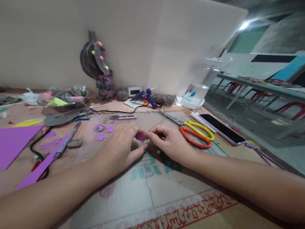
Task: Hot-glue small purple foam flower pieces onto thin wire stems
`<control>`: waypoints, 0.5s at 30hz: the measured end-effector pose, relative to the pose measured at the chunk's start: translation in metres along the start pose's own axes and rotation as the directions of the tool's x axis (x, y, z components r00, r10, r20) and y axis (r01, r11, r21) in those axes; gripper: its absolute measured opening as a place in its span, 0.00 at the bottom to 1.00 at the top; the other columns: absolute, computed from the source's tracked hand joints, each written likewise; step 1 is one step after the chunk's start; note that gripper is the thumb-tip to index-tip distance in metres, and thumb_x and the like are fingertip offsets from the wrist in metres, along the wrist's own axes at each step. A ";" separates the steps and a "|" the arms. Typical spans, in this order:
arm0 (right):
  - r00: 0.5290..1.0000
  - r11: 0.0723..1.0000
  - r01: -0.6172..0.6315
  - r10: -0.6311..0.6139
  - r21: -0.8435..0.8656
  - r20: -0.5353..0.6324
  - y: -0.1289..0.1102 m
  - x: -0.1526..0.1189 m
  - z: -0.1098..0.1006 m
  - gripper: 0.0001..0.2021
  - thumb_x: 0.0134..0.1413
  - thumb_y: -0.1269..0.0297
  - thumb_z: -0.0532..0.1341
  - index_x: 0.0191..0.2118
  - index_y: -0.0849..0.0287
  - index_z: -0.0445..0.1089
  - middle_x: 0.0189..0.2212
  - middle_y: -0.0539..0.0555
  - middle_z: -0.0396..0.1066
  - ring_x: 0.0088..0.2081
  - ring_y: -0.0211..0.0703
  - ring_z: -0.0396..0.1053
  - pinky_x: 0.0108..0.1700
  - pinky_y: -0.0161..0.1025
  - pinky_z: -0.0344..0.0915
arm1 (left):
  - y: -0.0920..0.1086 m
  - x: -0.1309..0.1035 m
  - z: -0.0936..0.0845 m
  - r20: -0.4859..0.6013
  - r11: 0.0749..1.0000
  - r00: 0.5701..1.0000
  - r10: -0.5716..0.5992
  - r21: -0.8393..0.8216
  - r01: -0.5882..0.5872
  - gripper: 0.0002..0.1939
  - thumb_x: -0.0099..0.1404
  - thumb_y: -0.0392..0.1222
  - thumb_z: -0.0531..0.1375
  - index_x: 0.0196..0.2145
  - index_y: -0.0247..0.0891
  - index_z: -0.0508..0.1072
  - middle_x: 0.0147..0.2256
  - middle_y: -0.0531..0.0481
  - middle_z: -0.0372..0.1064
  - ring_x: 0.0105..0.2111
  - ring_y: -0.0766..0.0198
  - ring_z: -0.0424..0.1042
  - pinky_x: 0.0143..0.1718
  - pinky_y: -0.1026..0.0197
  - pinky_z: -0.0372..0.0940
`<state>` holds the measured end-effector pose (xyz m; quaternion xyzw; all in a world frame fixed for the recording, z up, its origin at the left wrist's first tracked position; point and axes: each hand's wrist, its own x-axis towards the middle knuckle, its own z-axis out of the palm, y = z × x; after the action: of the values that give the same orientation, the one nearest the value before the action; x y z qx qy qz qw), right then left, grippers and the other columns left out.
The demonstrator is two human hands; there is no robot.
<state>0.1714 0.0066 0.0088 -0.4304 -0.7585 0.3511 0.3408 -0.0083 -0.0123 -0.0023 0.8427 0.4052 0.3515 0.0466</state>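
Observation:
Between the thumb and fingers of my left hand (123,145) is a small purple foam piece (141,137), mostly covered by the fingers. My right hand (168,141) is closed in a pinch right at the piece's edge; what its fingertips hold is too small to make out. A thin grey yarn (152,196) runs down the board below my hands. Several purple flower cutouts (101,136) lie just left of my left hand. Scissors (197,133) with red and yellow handles rest beside my right hand. Small thread snips (122,117) lie beyond my left hand.
A blue glue gun (146,96) and grey yarn (164,99) sit at the back, near a clear plastic jug (197,89). A phone (220,128) lies right. Purple sheet (8,145), marker pen (68,140) and a bowl of bits (63,102) are left. A decorated grey crescent (94,60) stands behind.

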 end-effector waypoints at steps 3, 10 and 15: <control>1.000 1.000 0.018 -0.018 0.002 0.001 0.000 -0.001 0.000 0.10 0.56 0.61 0.56 0.28 0.60 0.68 0.19 0.48 0.66 0.21 0.33 0.63 0.24 0.31 0.59 | 0.000 0.001 0.000 -0.005 1.000 1.000 -0.007 0.006 0.007 0.08 0.60 0.39 0.59 0.37 0.37 0.66 0.34 0.48 0.69 0.37 0.58 0.67 0.38 0.55 0.60; 0.999 0.998 0.042 -0.043 -0.040 -0.020 -0.002 -0.001 -0.001 0.09 0.55 0.63 0.57 0.27 0.61 0.68 0.19 0.47 0.65 0.21 0.32 0.61 0.24 0.30 0.58 | 0.000 0.001 0.000 0.001 1.000 1.000 0.002 0.022 -0.002 0.06 0.61 0.38 0.56 0.37 0.36 0.67 0.34 0.46 0.69 0.37 0.58 0.67 0.39 0.54 0.61; 0.999 0.998 0.041 -0.043 -0.046 -0.031 -0.003 0.000 -0.002 0.10 0.55 0.63 0.57 0.27 0.61 0.68 0.19 0.47 0.65 0.22 0.32 0.61 0.25 0.30 0.58 | 0.002 0.001 -0.002 0.011 1.000 1.000 -0.002 0.021 0.002 0.04 0.60 0.36 0.55 0.35 0.36 0.66 0.34 0.47 0.69 0.36 0.59 0.67 0.38 0.55 0.61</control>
<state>0.1720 0.0055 0.0122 -0.4275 -0.7696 0.3198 0.3504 -0.0075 -0.0136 0.0005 0.8446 0.4095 0.3425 0.0406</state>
